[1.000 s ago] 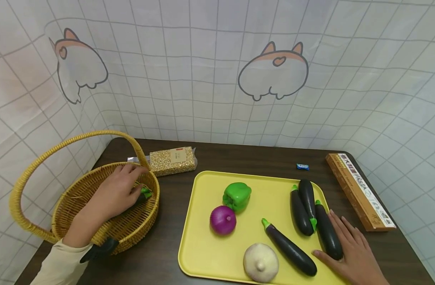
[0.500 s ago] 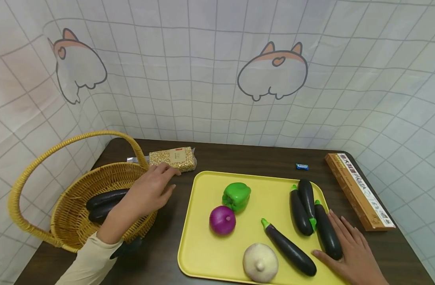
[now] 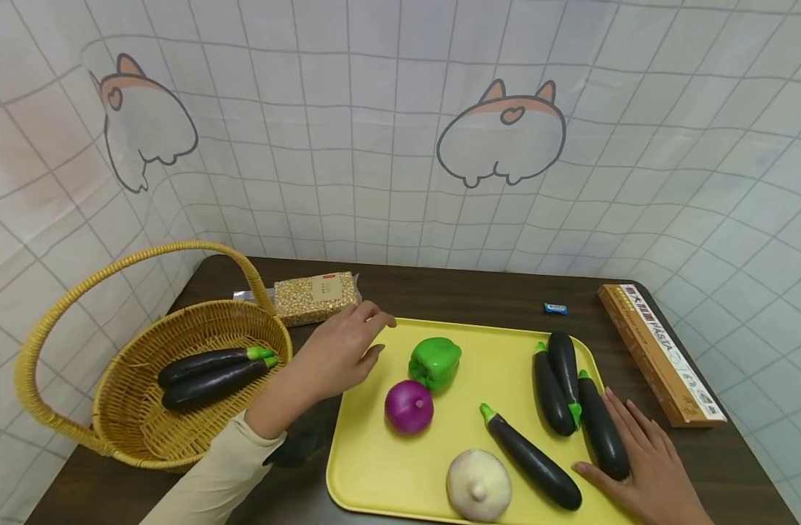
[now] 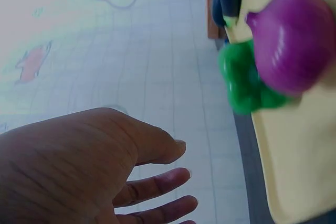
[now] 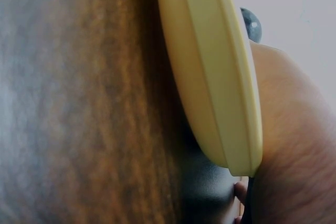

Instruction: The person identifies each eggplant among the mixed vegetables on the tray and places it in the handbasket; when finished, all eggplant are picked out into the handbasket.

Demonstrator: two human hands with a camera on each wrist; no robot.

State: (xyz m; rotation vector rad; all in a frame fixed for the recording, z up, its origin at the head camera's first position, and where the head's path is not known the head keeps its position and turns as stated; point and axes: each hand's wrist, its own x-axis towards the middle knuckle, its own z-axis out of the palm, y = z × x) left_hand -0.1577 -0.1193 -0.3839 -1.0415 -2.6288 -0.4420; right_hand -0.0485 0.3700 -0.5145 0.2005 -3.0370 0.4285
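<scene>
My left hand [image 3: 337, 354], fingers loosely bent and holding nothing, hovers over the left edge of the yellow tray [image 3: 367, 467]. Nearest to it lie a green bell pepper [image 3: 435, 363] and a purple onion [image 3: 409, 407]; both also show in the left wrist view. My right hand [image 3: 646, 459] rests at the tray's right edge, its fingers spread alongside an eggplant [image 3: 602, 426]. Two more eggplants [image 3: 552, 390] lie together just left of that one. Another eggplant [image 3: 531, 458] slants across the front of the tray, beside a pale round bulb [image 3: 479, 485].
On the left stands a wicker basket [image 3: 118, 415] with a tall handle, two eggplants [image 3: 210, 375] inside. Behind it sits a bag of yellow kernels [image 3: 316, 297]. A pasta box [image 3: 662, 354] lies at the right, and a small blue wrapped candy [image 3: 555, 309] near the back.
My left hand has come out of the basket and moved right to the tray, leaving two eggplants in view inside the basket. The right hand has stayed put.
</scene>
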